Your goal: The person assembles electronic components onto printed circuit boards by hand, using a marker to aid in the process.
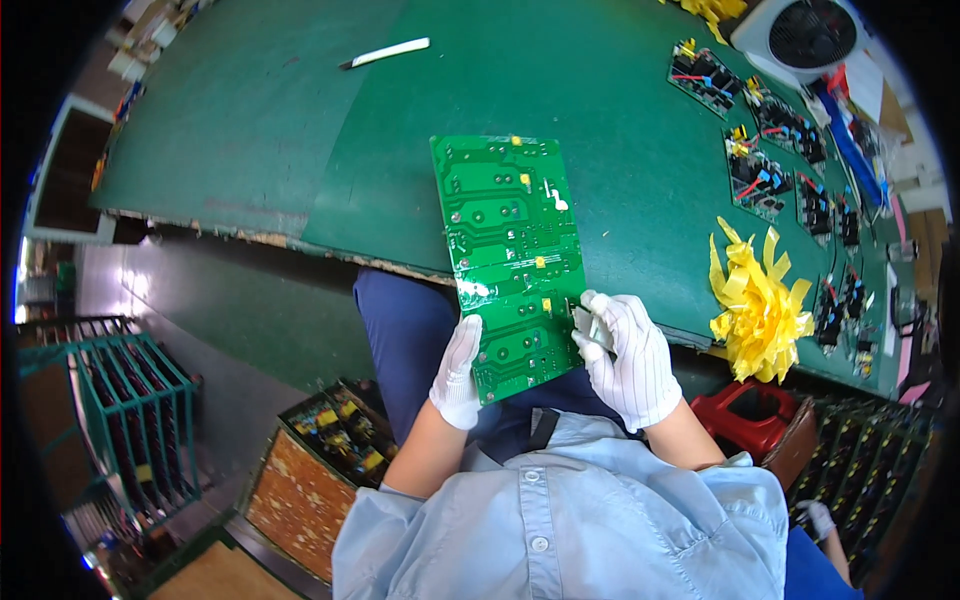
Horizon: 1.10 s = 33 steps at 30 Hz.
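Observation:
A large green circuit board (pixel 510 225), its solder side showing with several small yellow patches, is tilted up over the near edge of the workbench (pixel 300 110). My left hand (pixel 460 375), in a white glove, grips the board's lower left edge. At the board's lower right edge is my right hand (pixel 630 360), also gloved, its fingers closed around a small greyish piece (pixel 593 327). Fingers partly hide that piece, so its kind cannot be made out. Whether it touches the board is unclear.
Right of the board lies a bundle of yellow tape strips (pixel 758 305). Several assembled boards (pixel 755 175) stand beyond it near a fan (pixel 812 35). A white pen-like tool (pixel 385 53) lies at the back. A green rack (pixel 135 415) stands left; another person's gloved hand (pixel 818 517) shows lower right.

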Motion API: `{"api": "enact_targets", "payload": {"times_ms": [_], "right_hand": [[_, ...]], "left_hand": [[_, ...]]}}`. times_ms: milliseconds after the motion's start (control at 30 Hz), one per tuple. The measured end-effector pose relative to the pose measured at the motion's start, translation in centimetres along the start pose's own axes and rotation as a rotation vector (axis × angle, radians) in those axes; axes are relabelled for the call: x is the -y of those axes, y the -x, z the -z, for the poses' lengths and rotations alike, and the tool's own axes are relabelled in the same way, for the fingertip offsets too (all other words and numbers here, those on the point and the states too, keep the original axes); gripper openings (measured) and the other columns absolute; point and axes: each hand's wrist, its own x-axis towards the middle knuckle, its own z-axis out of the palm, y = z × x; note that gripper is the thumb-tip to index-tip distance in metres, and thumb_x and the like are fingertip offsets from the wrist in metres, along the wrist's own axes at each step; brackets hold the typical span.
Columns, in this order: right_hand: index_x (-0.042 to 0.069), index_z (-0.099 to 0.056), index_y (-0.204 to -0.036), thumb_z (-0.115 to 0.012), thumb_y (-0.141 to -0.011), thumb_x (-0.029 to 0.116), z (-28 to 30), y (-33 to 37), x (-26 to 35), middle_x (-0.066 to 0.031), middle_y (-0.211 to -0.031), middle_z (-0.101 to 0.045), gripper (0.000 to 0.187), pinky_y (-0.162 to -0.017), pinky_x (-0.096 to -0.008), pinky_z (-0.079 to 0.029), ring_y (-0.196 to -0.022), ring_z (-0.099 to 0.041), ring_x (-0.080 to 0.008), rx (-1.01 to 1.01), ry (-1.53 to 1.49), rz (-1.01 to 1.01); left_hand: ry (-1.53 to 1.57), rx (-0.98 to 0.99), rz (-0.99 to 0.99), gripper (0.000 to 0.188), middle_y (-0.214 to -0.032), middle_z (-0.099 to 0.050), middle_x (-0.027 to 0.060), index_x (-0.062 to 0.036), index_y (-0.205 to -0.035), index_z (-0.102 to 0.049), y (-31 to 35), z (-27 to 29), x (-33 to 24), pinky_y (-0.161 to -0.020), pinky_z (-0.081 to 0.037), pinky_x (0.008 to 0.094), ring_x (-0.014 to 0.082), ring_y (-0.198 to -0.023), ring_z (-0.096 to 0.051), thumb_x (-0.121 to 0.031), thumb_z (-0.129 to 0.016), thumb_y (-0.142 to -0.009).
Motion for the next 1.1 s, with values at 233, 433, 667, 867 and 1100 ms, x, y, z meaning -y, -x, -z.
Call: {"api": "enact_targets", "payload": {"times_ms": [233,433,667,867,1100], "right_hand": [[0.001,-0.048,-0.113,-0.058,-0.084,0.011,-0.2,0.1,-0.8,-0.0156,-0.097,-0.055,0.032,-0.068,-0.0359,-0.049,-0.08,-0.058,-0.0305,0.137,-0.012,-0.068],[0.002,-0.057,-0.103,-0.063,-0.077,0.007,0.0,0.0,-1.2,-0.0124,-0.089,-0.06,0.028,-0.065,-0.036,-0.05,-0.079,-0.059,-0.0295,0.084,0.074,0.047],[0.006,-0.059,-0.105,-0.064,-0.077,0.012,0.2,-1.1,-1.7,-0.0094,-0.085,-0.058,0.03,-0.056,-0.0361,-0.048,-0.076,-0.059,-0.0269,0.107,0.105,0.141],[0.007,-0.059,-0.105,-0.064,-0.074,0.013,0.4,-1.6,-2.2,-0.0084,-0.087,-0.058,0.032,-0.055,-0.0356,-0.047,-0.075,-0.059,-0.0261,0.156,0.087,0.216],[0.008,-0.06,-0.102,-0.064,-0.075,0.014,0.5,-2.3,-2.4,-0.0077,-0.086,-0.057,0.028,-0.054,-0.0343,-0.045,-0.074,-0.059,-0.0248,0.171,0.154,0.295]], "left_hand": [[0.06,-0.058,-0.037,0.05,-0.124,-0.053,0.0088,-0.0076,-0.135,-0.038,-0.7,0.1,0.8,-0.092,-0.047,0.0346,0.0188,-0.11,-0.056,-0.036,-0.045,-0.095],[0.074,-0.018,-0.076,0.049,-0.12,-0.056,0.0081,-0.0086,-0.13,-0.044,-0.8,-0.4,0.3,-0.088,-0.049,0.0338,0.019,-0.105,-0.058,-0.042,-0.047,-0.094],[0.105,-0.071,-0.166,0.034,-0.108,-0.06,0.0134,-0.0028,-0.115,-0.049,-1.1,-0.8,-0.6,-0.084,-0.053,0.0391,0.025,-0.095,-0.062,-0.029,-0.05,-0.094],[0.189,-0.108,-0.113,0.028,-0.101,-0.062,0.0118,-0.0028,-0.109,-0.053,-1.0,-1.7,-1.4,-0.08,-0.054,0.0366,0.022,-0.091,-0.063,-0.026,-0.047,-0.095],[0.284,-0.058,-0.096,0.026,-0.1,-0.062,0.0117,-0.0034,-0.109,-0.054,-0.9,-2.4,-1.8,-0.078,-0.054,0.0346,0.0208,-0.089,-0.063,-0.024,-0.044,-0.096]]}}
